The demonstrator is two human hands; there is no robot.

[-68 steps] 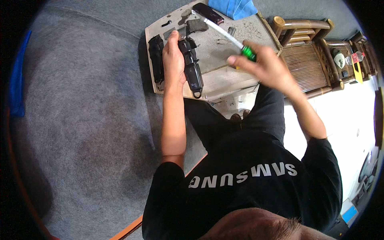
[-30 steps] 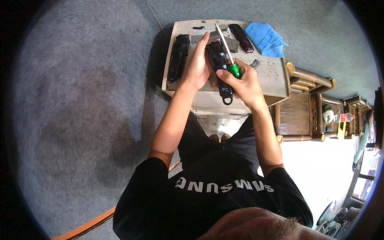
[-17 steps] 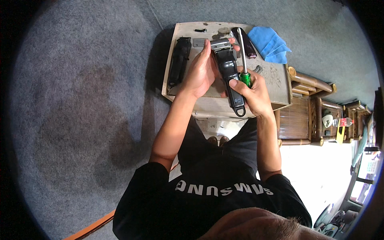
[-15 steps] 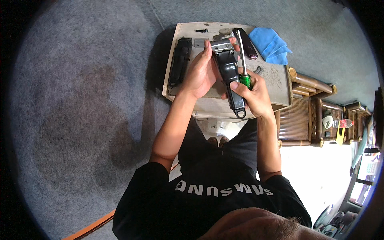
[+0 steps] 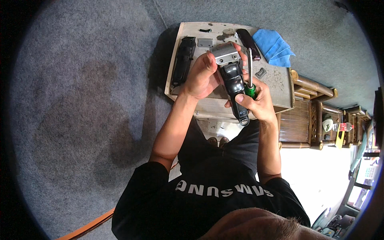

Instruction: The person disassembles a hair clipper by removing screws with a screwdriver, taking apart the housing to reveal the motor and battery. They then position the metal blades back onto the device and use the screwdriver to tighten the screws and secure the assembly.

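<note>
Gripping a black hair clipper (image 5: 233,82), both hands (image 5: 204,76) (image 5: 256,105) hover beside a blue cloth (image 5: 274,47).

A black hair clipper (image 5: 233,82) with a silver toothed blade at its far end is being held lengthwise above the desk (image 5: 276,80), blade pointing away from the person and its hanging loop end pointing back toward them. The left hand (image 5: 204,76) is gripping its blade end, while the right hand (image 5: 256,105) is supporting its lower body. A screwdriver (image 5: 250,76) with a green handle is standing beside the clipper in the right hand, its metal shaft pointing away.
</note>
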